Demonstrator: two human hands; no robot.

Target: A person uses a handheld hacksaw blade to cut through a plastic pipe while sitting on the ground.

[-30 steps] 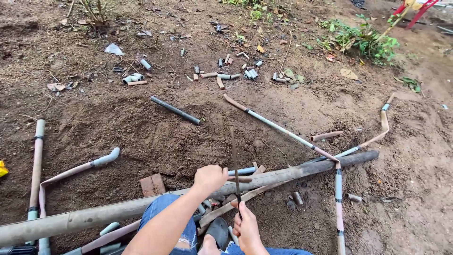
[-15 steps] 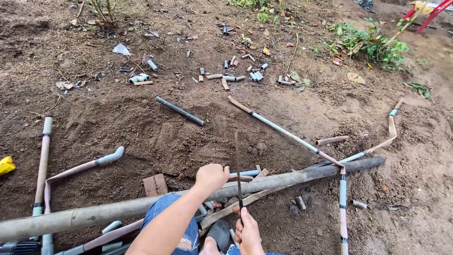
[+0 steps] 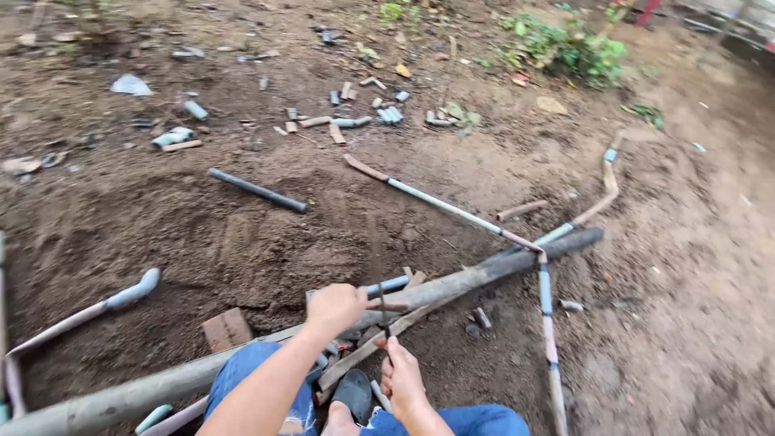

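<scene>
Brown, trampled soil (image 3: 202, 234) covers the whole site, littered with pipe pieces. At the lower middle of the head view, the left hand (image 3: 335, 308) is closed in a fist around a short brownish pipe piece (image 3: 389, 307), pressing it against the long grey pole (image 3: 468, 278) that runs from the lower left corner up to the right. The right hand (image 3: 401, 373) sits just below, fingers pinched on the lower end of a thin dark blade (image 3: 384, 316) that stands nearly upright and crosses the held piece beside the left fist. A bluish pipe end (image 3: 389, 284) lies touching the pole just above the left hand. A black shoe (image 3: 353, 394) rests between the blue-jeaned knees, near the right hand. A reddish brick (image 3: 226, 329) lies left of the left forearm. A dark pipe (image 3: 258, 190) lies well apart, up the slope. Short offcuts (image 3: 355, 121) are scattered farther off, near green weeds (image 3: 569, 48).
</scene>
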